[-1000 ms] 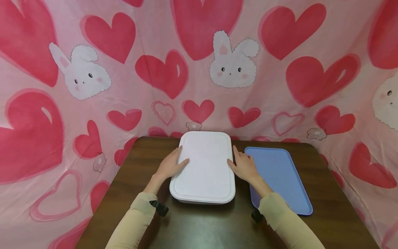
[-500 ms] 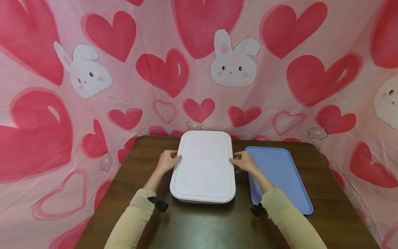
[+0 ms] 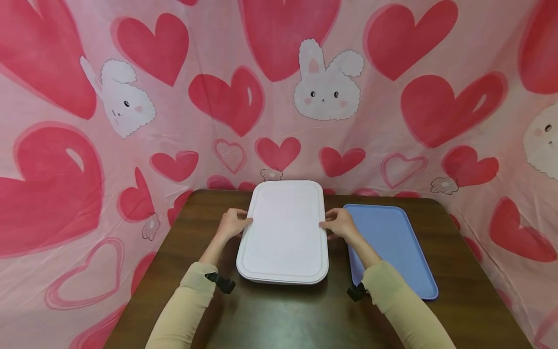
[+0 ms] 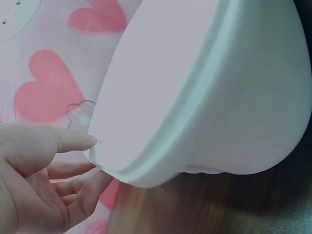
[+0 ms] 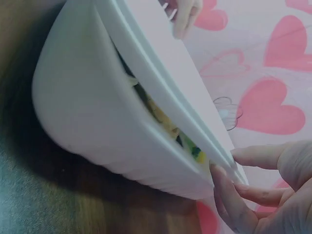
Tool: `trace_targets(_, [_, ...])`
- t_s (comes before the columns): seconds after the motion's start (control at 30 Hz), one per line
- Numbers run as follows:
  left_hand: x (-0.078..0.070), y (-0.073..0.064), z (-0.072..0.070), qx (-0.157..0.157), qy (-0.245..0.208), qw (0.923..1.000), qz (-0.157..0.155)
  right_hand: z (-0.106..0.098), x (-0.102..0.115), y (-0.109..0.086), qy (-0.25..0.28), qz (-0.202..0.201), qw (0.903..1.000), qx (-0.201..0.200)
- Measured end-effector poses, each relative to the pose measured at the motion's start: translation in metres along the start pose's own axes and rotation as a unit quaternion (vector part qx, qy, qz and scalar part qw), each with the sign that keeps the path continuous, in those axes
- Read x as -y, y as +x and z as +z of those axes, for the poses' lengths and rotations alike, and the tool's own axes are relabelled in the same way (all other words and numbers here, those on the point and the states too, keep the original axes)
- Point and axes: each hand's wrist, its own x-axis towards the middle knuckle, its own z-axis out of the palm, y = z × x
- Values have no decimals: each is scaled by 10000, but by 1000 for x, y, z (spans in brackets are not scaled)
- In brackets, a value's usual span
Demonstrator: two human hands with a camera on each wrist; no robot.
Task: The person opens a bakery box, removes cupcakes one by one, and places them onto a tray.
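A white rectangular lid (image 3: 283, 232) with rounded corners covers a deep white storage box (image 5: 102, 117). My left hand (image 3: 233, 224) pinches the lid's left edge, its thumb on top and its fingers underneath. Opposite it, my right hand (image 3: 342, 224) grips the right edge in the same way. In the right wrist view the lid is raised off the box's rim along that side. Through the narrow gap show yellow, green and dark contents (image 5: 163, 119), too little exposed to name. The left wrist view shows the lid close over the box wall.
A shallow blue tray (image 3: 392, 247) lies just right of the box, partly under my right forearm. Both stand on a dark wooden table (image 3: 279, 315). A pink cloth (image 3: 279, 121) with hearts and rabbits hangs behind the table's far edge.
Both hands have gone from lying spread along the box's sides to pinching the lid's edges, fingers curled underneath. The tray has stayed in place.
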Motion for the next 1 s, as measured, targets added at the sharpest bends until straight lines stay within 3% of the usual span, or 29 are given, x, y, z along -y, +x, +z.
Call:
trace_targets(0.33, [12, 1, -12, 461, -686, 9960, -344, 2, 5, -1, 347, 22, 9989, 321])
trace_targets(0.7, [17, -3, -31, 473, -1213, 9910, -320, 9, 13, 4, 387, -343, 9977, 438])
trace_targets(0.8, [21, -4, -38, 547, -1261, 9901, -288, 10, 15, 6, 677, -210, 9962, 509])
trace_targets(1.0, [29, -8, -54, 842, -1540, 9827, -588, 10, 20, 9, 1324, 80, 9875, 850])
